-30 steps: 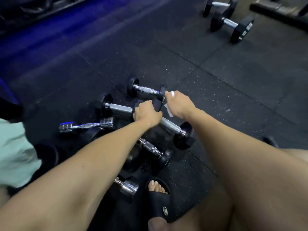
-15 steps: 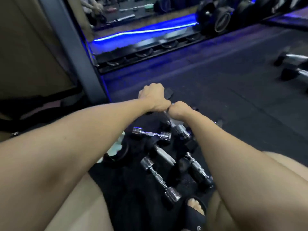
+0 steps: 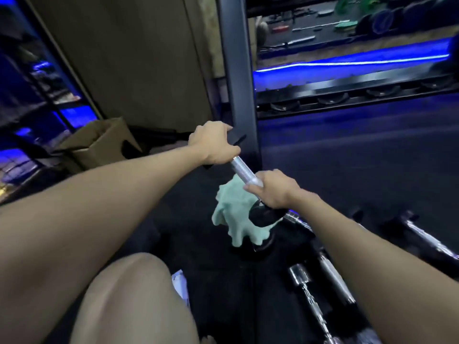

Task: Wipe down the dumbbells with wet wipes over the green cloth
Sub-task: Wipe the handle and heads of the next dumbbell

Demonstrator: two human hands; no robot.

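At the far left, a brown cardboard box [image 3: 99,147] is seen on the dark rubber floor [image 3: 347,170], well clear of the work. Next, the left hand [image 3: 213,144] is wrapped around the far black end of a chrome-handled dumbbell with black rubber heads [image 3: 244,173], which is held up off the floor at a slant. Below its handle, a crumpled pale green cloth [image 3: 229,211] lies on the floor, partly draped over a black weight. The near end of the handle is gripped by the right hand [image 3: 275,191], its fingers curled tightly around the chrome; whether a wet wipe is trapped under them cannot be told. Further right, several more chrome-handled dumbbells [image 3: 330,271] lie packed together on the floor, close beside a bare knee. The main risk is judged to be a slip: if the handle is damp, the grip of the right hand could be lost and the near head dropped onto the weights below or toward the leg. A second risk is that the dumbbell is carried past the cloth, so that drips land on the floor rather than on the fabric.
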